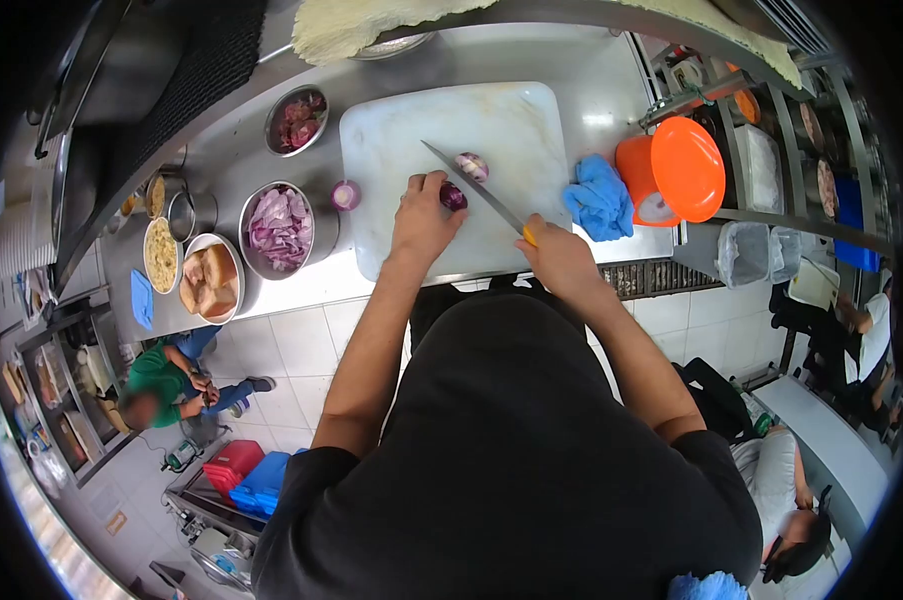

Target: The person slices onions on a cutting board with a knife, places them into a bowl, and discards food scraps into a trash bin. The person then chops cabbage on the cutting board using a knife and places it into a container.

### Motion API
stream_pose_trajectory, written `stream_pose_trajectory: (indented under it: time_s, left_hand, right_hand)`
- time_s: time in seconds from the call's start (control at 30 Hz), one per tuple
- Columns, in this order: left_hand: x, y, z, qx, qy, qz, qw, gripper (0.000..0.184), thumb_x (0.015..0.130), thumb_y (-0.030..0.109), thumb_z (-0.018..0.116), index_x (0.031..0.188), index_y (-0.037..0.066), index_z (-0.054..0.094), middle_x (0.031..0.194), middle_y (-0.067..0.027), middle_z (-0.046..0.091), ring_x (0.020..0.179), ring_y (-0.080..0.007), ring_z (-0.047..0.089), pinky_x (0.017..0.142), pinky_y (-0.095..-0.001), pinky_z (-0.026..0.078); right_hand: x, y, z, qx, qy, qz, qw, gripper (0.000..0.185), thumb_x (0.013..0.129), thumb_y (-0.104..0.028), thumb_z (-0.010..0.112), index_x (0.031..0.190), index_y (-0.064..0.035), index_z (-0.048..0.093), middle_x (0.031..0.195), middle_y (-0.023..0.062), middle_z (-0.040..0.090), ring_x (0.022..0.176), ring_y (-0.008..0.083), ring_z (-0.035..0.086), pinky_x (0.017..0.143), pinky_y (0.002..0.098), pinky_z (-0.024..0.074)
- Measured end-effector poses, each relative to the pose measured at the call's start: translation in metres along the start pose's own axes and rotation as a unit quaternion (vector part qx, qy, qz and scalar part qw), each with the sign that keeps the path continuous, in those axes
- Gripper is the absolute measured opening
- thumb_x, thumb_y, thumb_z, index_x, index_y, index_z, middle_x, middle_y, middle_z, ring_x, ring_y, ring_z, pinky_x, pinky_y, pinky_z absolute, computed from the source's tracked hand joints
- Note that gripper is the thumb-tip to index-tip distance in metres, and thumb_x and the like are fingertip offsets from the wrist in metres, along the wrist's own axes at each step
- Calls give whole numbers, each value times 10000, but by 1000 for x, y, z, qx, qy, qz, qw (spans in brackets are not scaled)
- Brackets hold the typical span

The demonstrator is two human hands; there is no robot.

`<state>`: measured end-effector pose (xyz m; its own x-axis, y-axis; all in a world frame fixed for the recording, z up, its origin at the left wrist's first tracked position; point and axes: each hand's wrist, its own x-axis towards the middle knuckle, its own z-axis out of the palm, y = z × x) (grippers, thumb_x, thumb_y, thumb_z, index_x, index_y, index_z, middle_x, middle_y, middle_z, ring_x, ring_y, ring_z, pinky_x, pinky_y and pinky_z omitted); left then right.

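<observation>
My right hand point(563, 258) is closed around the yellow handle of a kitchen knife point(481, 190), its blade slanting away to the upper left over the white cutting board point(511, 115). On the board, the fingers of my left hand point(423, 218) are curled on a dark red onion piece point(454, 196), close to the blade. Just beyond the blade lies another red onion piece point(472, 167), purple and white. A further onion piece point(345, 195) rests at the board's left edge. Left of that stands a metal bowl point(308, 258) with cut red onion in it.
A smaller metal bowl point(270, 125) holds dark red scraps. Further left are a bowl of bread-like chunks point(209, 282) and a container of yellowish food point(161, 255). A blue cloth point(599, 198) and an orange bucket point(634, 165) stand right of the board. Other people are behind on both sides.
</observation>
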<state>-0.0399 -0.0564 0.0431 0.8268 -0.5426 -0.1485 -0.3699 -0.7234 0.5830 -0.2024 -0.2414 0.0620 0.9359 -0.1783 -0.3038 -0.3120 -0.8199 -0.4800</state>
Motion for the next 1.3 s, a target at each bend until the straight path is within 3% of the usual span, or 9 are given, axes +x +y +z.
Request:
stream_pose_trajectory:
  time_s: [0.1, 0.2, 0.3, 0.47, 0.77, 1.13, 1.2, 1.3]
  left_hand:
    - [5, -13, 7, -31, -7, 18, 999, 468, 807, 127, 844, 1220, 62, 632, 1220, -157, 627, 1102, -393, 651, 937, -468, 557]
    - [8, -13, 6, -16, -2, 24, 1000, 431, 818, 130, 850, 1181, 50, 632, 1124, -119, 661, 1009, -283, 713, 882, -404, 579]
    - [11, -13, 2, -16, -22, 20, 999, 433, 815, 135, 856, 1180, 56, 636, 1129, -115, 667, 1002, -271, 720, 874, -397, 582]
    - [11, -15, 1, -49, -18, 14, 999, 389, 818, 124, 839, 1147, 61, 642, 1132, -112, 678, 1035, -331, 695, 886, -445, 562]
    - [14, -19, -3, -40, -33, 28, 998, 407, 807, 127, 848, 1138, 60, 621, 1125, -120, 673, 1033, -348, 692, 893, -449, 561]
    - [15, -20, -5, -33, -39, 29, 998, 416, 800, 150, 863, 1128, 60, 624, 1128, -110, 677, 1016, -298, 709, 876, -418, 570]
    - [16, -26, -2, -19, -28, 38, 999, 435, 791, 165, 881, 1126, 59, 623, 1136, -98, 682, 985, -252, 730, 854, -385, 584]
    - [15, -27, -3, -42, -26, 40, 998, 442, 788, 168, 883, 1128, 59, 623, 1128, -99, 682, 979, -256, 730, 855, -386, 584]
  right_hand:
    - [10, -23, -15, -5, -21, -9, 1000, 321, 1013, -292, 626, 1130, 0, 564, 946, 215, 723, 887, 410, 722, 769, 510, 561]
    - [23, -40, -21, -20, -40, -3, 999, 308, 1011, -281, 629, 1105, 6, 571, 916, 222, 730, 866, 410, 732, 750, 509, 567]
    - [28, -50, -27, -42, -69, -5, 997, 298, 1012, -270, 627, 1079, 15, 570, 882, 225, 734, 843, 410, 739, 732, 511, 575]
    - [25, -61, -54, -68, -98, -16, 993, 301, 1016, -269, 621, 1069, 22, 560, 861, 225, 740, 835, 409, 744, 739, 514, 580]
    - [55, -46, 28, 6, -52, 27, 998, 304, 1030, -276, 607, 1089, 14, 540, 877, 236, 735, 850, 418, 738, 753, 544, 567]
    - [51, -65, -33, -35, -89, -3, 995, 307, 1029, -270, 602, 1116, 20, 547, 899, 246, 738, 866, 436, 737, 762, 552, 566]
    - [46, -66, -28, -28, -92, 9, 995, 309, 1032, -273, 596, 1116, 20, 543, 896, 246, 739, 865, 438, 737, 767, 554, 565]
    - [50, -57, 13, -1, -79, 32, 996, 317, 1035, -278, 591, 1119, 23, 535, 888, 249, 737, 862, 444, 736, 776, 556, 564]
